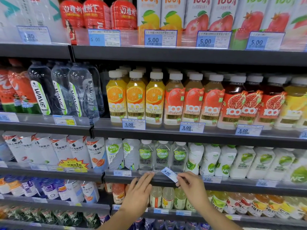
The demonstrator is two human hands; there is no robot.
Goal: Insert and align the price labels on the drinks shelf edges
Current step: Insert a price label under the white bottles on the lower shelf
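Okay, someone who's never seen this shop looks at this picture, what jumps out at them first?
Probably the tilted price label reading 6.00, pinched by the right hand at the third shelf's edge, with the left hand flat beside it. Above, the row of orange juice bottles glows bright in the middle shelf.

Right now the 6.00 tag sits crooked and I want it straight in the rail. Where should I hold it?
Pinch the price tag by its free lower-right end, coming from the right, as the right hand does. Its upper-left end already meets the shelf rail, and the left hand rests there.
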